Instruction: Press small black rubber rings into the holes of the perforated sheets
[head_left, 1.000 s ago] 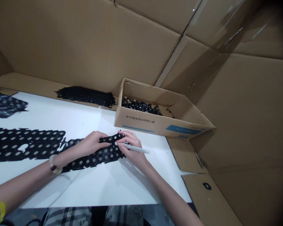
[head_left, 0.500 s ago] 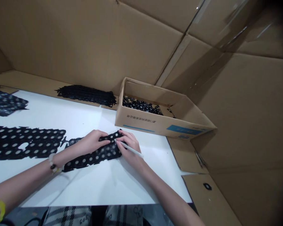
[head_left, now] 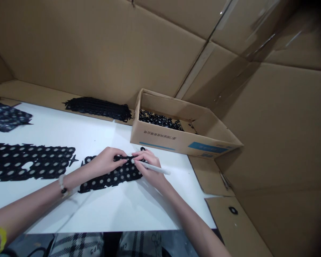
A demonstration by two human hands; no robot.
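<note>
A black rubber sheet (head_left: 111, 176) punched with rows of round holes lies on the white table top (head_left: 117, 207). My left hand (head_left: 104, 162) pinches its far edge, fingers closed on the sheet. My right hand (head_left: 149, 167) pinches the same edge from the right and also holds a white pen-like tool (head_left: 153, 167) that points right. Both hands meet at the sheet's upper right corner, just in front of the cardboard box (head_left: 176, 141).
The open cardboard box holds several small black rings (head_left: 157, 119). A larger holed black sheet (head_left: 29, 160) lies to the left, another (head_left: 5, 116) at far left, and a stack of sheets (head_left: 98, 107) at the back. Cardboard walls surround the table. One black ring (head_left: 232, 210) lies on cardboard at right.
The sheet's far edge has been lifted and folded toward me between both hands. The sheet has shifted slightly right; the pen now points more to the right.
</note>
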